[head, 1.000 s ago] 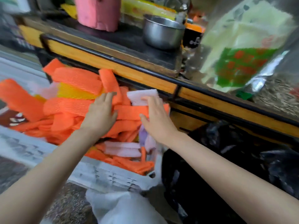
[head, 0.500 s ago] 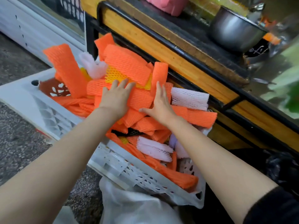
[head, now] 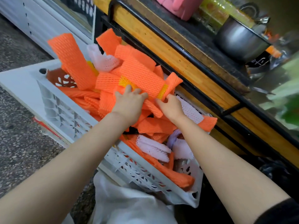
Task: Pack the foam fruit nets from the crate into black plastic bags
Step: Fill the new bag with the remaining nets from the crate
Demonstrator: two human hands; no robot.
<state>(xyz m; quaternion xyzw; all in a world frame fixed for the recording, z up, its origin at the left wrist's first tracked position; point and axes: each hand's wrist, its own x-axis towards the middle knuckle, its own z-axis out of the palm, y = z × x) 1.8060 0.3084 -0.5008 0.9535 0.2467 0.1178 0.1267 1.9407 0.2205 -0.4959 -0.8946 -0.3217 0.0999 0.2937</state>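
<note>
Where the foam fruit nets (head: 139,76) are heaped, they fill a white slotted plastic crate (head: 68,113) and rise above its rim; most are orange, with several pale pink nets (head: 152,147) among them and a yellow net (head: 125,81) partly covered near the top of the heap; the left hand (head: 129,102) lies palm down on the heap, fingers (head: 128,88) spread and slightly curled over the orange and yellow nets, pressing on them rather than closed around any one; the right hand (head: 172,105) is just beside it, fingers bent, its fingertips against the end of a rolled orange net (head: 174,82), though whether it has a firm hold there cannot be told; both forearms are bare, with a dark sleeve (head: 284,210) at the right upper arm; a white bag (head: 129,206) lies below the near corner of the crate; a black plastic bag (head: 273,168) lies in shadow at the right; the crate stands against a wooden counter edged with black metal bars (head: 178,46), which carries a steel pot (head: 237,39) and a pink container (head: 179,5); speckled pavement (head: 19,143) lies at the left.
</note>
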